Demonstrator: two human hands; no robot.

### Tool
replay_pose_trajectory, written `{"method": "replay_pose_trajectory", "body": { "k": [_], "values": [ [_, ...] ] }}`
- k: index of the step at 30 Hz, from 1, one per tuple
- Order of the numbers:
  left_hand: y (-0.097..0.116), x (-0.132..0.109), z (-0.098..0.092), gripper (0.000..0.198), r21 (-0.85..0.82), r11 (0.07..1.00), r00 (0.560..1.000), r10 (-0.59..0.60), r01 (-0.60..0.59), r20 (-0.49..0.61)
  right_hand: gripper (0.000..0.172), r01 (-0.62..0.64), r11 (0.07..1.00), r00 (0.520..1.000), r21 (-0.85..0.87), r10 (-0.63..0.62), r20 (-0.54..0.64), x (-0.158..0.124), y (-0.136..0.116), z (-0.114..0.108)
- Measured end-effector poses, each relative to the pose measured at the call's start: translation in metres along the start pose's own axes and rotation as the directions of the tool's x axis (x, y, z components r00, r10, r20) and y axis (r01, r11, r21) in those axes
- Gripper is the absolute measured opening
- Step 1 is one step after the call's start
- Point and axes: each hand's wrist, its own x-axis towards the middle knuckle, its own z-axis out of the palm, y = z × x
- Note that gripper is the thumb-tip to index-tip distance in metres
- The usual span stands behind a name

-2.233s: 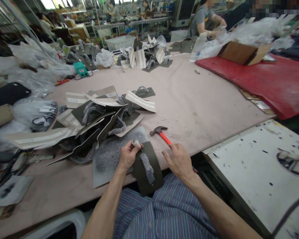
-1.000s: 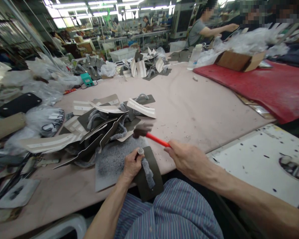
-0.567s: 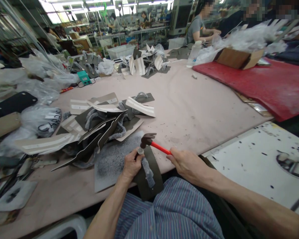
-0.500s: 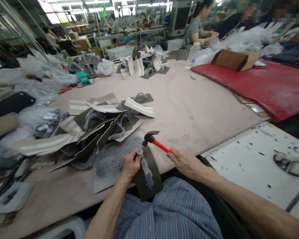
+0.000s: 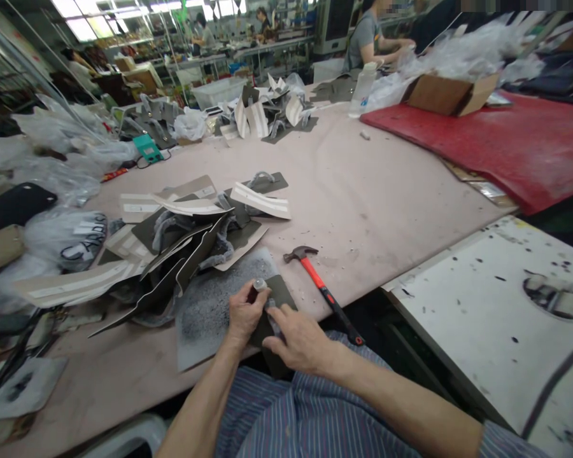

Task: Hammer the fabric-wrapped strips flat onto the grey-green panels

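Observation:
My left hand (image 5: 244, 313) is closed around a short metal punch (image 5: 260, 285) with a round flat top, held upright at the edge of a dark olive panel (image 5: 282, 292). On this panel lies a strap handle (image 5: 274, 324) wrapped in cloudy plastic. My right hand (image 5: 298, 338) reaches over the panel with thumb and fingers about the wrapped handle; the fingertips are partly hidden. A claw hammer (image 5: 321, 286) with a red and black grip lies on the table to the right, its handle end past the front edge. Beneath the panel is a speckled grey board (image 5: 210, 312).
A loose pile of panels with wrapped handles (image 5: 186, 242) lies at the left, and another pile (image 5: 262, 114) farther back. A clear bottle (image 5: 363, 89), a red sheet (image 5: 482, 149) with a cardboard box (image 5: 439, 95), and a spotted white table (image 5: 496, 292) are on the right. A co-worker (image 5: 367, 41) sits beyond.
My right hand has let go of the hammer, which now lies on the table, and has moved left onto the wrapped handle. My left hand still holds the punch.

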Motion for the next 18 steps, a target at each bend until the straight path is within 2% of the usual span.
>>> {"method": "replay_pose_trajectory", "body": {
  "k": [2, 4, 6, 9, 14, 18],
  "values": [
    [0.001, 0.003, 0.001, 0.022, -0.125, 0.986, 0.988, -0.124, 0.112, -0.089, 0.044, -0.043, 0.996, 0.997, -0.081, 0.048, 0.062, 0.0, -0.01, 0.018],
    [0.001, 0.004, 0.001, 0.025, -0.222, 0.959, 0.969, -0.207, 0.174, -0.135, 0.046, -0.076, 0.994, 0.996, -0.076, 0.079, 0.043, 0.0, -0.01, 0.029],
    [0.001, 0.005, 0.0, 0.026, -0.264, 0.947, 0.962, -0.228, 0.183, -0.151, 0.046, -0.077, 0.997, 0.997, 0.0, 0.077, -0.005, -0.002, -0.004, 0.032],
    [0.0, 0.004, -0.001, 0.027, -0.306, 0.937, 0.961, -0.226, 0.169, -0.161, 0.05, -0.043, 0.992, 0.997, 0.116, 0.05, -0.058, -0.007, 0.006, 0.024],
    [-0.005, 0.004, -0.001, 0.025, -0.323, 0.934, 0.971, -0.202, 0.152, -0.129, 0.047, 0.136, 0.967, 0.99, 0.217, -0.127, -0.055, -0.013, 0.024, 0.007],
    [-0.008, 0.005, 0.003, 0.021, -0.314, 0.943, 0.978, -0.16, 0.112, -0.132, 0.072, 0.336, 0.93, 0.942, 0.15, -0.331, -0.057, -0.005, 0.037, -0.001]
  ]
}}
